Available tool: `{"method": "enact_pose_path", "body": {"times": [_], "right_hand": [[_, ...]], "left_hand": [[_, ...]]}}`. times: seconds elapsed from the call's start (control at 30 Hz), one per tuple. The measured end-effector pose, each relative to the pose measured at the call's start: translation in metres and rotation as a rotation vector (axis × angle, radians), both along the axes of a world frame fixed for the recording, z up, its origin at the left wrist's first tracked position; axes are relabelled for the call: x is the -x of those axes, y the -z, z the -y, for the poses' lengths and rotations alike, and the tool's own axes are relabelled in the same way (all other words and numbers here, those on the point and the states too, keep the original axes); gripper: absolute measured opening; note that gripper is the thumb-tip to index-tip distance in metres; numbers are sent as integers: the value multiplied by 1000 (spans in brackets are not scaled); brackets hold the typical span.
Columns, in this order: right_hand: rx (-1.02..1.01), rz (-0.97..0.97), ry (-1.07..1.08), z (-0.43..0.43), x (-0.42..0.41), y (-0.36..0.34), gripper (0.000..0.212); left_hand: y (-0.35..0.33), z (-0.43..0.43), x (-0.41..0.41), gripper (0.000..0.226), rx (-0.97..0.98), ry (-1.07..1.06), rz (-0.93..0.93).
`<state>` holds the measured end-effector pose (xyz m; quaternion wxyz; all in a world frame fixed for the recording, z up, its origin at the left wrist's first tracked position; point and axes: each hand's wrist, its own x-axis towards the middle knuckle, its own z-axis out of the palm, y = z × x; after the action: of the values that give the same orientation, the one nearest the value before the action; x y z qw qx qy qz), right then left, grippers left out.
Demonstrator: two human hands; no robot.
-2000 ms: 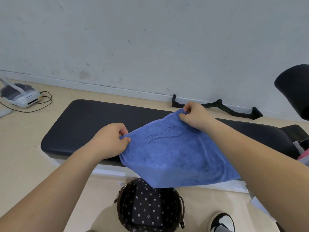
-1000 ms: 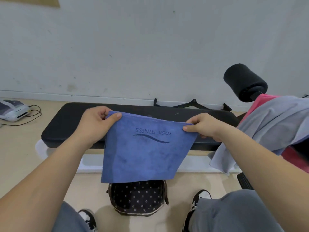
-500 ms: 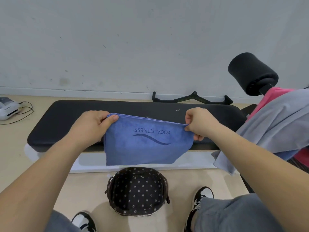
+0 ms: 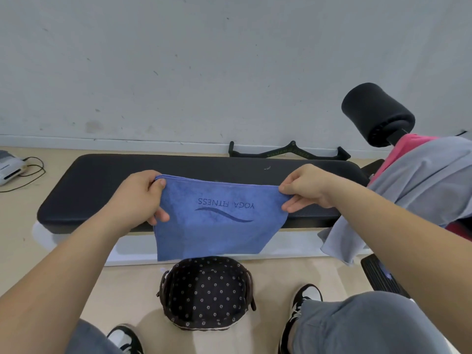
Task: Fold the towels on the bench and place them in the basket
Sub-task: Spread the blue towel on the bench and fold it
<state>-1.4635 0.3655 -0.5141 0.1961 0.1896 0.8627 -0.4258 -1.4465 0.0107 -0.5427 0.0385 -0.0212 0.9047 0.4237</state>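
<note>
While the left hand point(image 4: 139, 198) and right hand point(image 4: 305, 186) each pinch 1 upper corner, the blue "YOGA FITNESS" towel point(image 4: 219, 218) hangs over the black bench point(image 4: 102, 180) front, directly above the dotted basket point(image 4: 207, 292). Grey towel point(image 4: 419, 185) and pink towel point(image 4: 403, 146) drape at right.

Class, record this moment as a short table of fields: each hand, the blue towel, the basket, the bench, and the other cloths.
Left hand: pinches the blue towel at its top left corner
Right hand: pinches its top right corner
Towel state: stretched between the hands before the bench, logo upside down, lower edge hanging free
Basket: on the floor below the towel, dotted lining, nothing inside
Bench: black, padded, along the wall
Other cloths: grey towel over a pink towel, at right
</note>
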Motion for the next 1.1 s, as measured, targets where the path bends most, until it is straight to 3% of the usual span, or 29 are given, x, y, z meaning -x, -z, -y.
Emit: {"method": "enact_pose_path", "body": {"times": [0.17,0.27,0.33,0.5,0.67,0.73,0.83,0.9,1.0,1.1], "right_hand": [[192,-191,327,13,29,6,15],[168,-372,372,26,50,15,9],[158,-443,397,27,64,25,6],[312,-359,592,16,96,55,15],[365,-392,635,16,124,76,24],[362,-430,593,18,131,78,27],[332,-511,438,20,130,81,40],[182,-547,284,22,120,80,46],[-176,-661,-30,29,101,79,48],[-315,-595,-292,48,75,65,37]], "left_hand": [[8,-14,19,24,-406,-162,50],[16,-21,42,24,-537,-279,31],[23,-25,56,21,-556,-319,24],[44,-38,88,20,-520,-326,20],[54,-48,113,19,-518,-364,0],[56,-49,118,19,-478,-339,-48],[53,-47,118,50,-398,-237,-75],[52,-43,116,59,-296,-173,-140],[46,-36,102,46,-110,-118,-216],[32,-29,77,23,103,-54,-256]]}}
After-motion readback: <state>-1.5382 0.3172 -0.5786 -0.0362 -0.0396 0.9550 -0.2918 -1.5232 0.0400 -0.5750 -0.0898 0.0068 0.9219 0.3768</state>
